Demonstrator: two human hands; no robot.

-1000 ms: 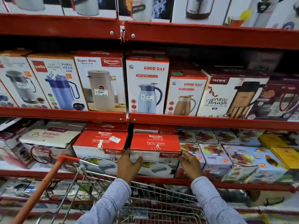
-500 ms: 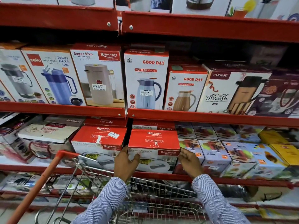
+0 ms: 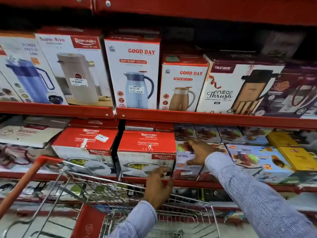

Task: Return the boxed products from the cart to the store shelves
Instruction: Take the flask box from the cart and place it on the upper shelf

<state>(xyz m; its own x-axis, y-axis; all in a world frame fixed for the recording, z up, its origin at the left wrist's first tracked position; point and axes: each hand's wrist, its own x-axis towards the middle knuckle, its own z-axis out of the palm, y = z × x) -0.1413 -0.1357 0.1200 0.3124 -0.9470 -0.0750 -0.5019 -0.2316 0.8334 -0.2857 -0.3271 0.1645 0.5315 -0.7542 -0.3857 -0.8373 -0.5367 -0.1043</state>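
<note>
A red and white Sigma Marbella box (image 3: 146,146) stands on the lower shelf (image 3: 197,183), flush with a matching box (image 3: 85,143) to its left. My left hand (image 3: 158,185) is on its lower right front corner, fingers on the front face and thumb at the edge. To the right of the box, my right hand (image 3: 199,150) is off it, with fingers spread over the juicer boxes (image 3: 187,162). The wire cart (image 3: 120,191) is below my arms; what lies in it is mostly out of view.
The cart's orange handle (image 3: 34,174) slants at the lower left. The upper shelf (image 3: 205,117) holds flask boxes, among them a Good Day box (image 3: 135,73). Yellow boxes (image 3: 295,157) sit at the far right of the lower shelf.
My left hand has slid from the box's left side to its lower right front corner. My right hand has come off the box's right side and opened. The view has moved closer and lower.
</note>
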